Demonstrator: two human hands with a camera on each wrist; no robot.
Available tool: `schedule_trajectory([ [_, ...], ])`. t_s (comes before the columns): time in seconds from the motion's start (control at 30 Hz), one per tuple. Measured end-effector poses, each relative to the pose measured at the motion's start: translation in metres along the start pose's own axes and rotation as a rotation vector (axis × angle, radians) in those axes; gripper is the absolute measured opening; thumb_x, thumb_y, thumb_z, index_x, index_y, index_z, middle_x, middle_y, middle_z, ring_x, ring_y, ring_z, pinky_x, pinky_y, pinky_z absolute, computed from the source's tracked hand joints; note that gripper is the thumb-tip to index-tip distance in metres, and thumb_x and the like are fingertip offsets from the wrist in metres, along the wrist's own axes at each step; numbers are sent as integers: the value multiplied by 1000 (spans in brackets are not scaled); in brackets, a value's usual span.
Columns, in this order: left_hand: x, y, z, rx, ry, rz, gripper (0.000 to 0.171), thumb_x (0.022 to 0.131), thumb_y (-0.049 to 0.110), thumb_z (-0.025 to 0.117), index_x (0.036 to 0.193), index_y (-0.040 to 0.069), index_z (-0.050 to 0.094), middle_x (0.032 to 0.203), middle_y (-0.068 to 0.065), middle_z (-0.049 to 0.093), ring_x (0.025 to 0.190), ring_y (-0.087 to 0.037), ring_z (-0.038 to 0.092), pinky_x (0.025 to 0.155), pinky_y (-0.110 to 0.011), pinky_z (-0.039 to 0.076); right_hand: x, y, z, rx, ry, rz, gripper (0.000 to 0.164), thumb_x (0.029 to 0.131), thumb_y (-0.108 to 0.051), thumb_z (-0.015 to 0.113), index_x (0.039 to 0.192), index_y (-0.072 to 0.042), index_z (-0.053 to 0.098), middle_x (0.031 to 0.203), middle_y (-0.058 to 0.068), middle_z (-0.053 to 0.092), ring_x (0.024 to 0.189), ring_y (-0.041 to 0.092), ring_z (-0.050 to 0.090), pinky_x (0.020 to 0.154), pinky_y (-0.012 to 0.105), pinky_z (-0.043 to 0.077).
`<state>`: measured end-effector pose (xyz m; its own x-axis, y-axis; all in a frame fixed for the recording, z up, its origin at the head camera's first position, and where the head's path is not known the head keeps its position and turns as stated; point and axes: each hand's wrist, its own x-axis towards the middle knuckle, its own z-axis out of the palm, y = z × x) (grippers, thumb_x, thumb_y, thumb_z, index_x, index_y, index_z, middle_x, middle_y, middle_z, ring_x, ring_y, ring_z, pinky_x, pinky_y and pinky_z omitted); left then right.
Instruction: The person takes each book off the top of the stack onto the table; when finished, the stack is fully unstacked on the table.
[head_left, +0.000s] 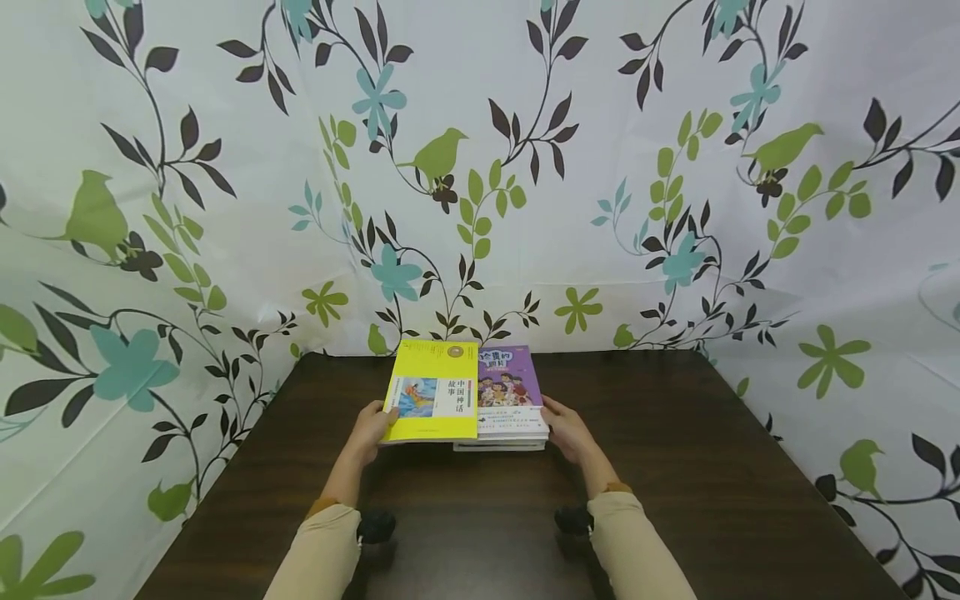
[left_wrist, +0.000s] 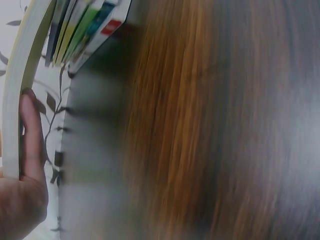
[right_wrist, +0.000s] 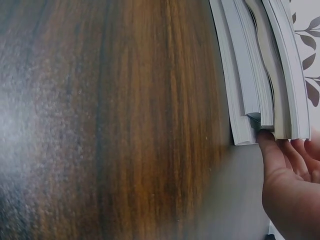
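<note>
One dark wooden table (head_left: 675, 467) fills the lower part of the head view. On it, toward twelve o'clock, lies one stack of books (head_left: 501, 435). Two covers can be told apart from above: one yellow book (head_left: 433, 390) on top, shifted toward nine o'clock, and one purple book (head_left: 512, 379) at three o'clock of it. The right wrist view shows about four page blocks in the pile; the exact number is hard to tell. Two hands are in view: one left hand (head_left: 372, 431) at the stack's nine o'clock edge, one right hand (head_left: 568, 432) at its three o'clock edge. One flower-and-bird patterned curtain (head_left: 675, 192) stands behind.
</note>
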<state>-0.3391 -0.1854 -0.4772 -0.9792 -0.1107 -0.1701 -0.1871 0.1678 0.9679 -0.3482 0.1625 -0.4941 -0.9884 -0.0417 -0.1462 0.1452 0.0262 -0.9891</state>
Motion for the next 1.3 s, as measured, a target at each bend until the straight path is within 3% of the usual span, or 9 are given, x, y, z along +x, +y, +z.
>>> schedule_trajectory([
  [0.23, -3, -4, -19, -19, 19, 1, 45, 102, 16, 46, 137, -11, 35, 97, -15, 59, 69, -10, 61, 62, -25, 51, 0, 2, 0, -21, 6, 16, 48, 105, -11, 41, 150, 3, 33, 147, 31, 39, 127, 34, 48, 107, 52, 39],
  [0.57, -5, -1, -28, -22, 28, -28, 50, 103, 16, 44, 142, -11, 30, 102, -18, 58, 71, -11, 61, 62, -25, 51, 2, 1, -1, -34, 1, 19, 49, 105, -14, 41, 151, 1, 32, 151, 29, 36, 131, 35, 45, 109, 52, 37],
  [0.87, -11, -7, -42, -42, 25, 20, 52, 102, 21, 48, 138, -14, 31, 99, -19, 57, 73, -13, 62, 62, -24, 52, -1, 1, 1, -12, 9, 2, 49, 104, -12, 42, 150, 2, 33, 149, 30, 37, 125, 30, 48, 108, 50, 40],
  [1.3, -8, -15, -59, 13, 46, -46, 51, 104, 20, 45, 143, -9, 29, 106, -18, 57, 73, -11, 60, 64, -24, 52, 3, 1, -1, 8, 11, 17, 48, 104, -12, 41, 150, 2, 33, 151, 28, 36, 129, 32, 44, 109, 50, 37],
])
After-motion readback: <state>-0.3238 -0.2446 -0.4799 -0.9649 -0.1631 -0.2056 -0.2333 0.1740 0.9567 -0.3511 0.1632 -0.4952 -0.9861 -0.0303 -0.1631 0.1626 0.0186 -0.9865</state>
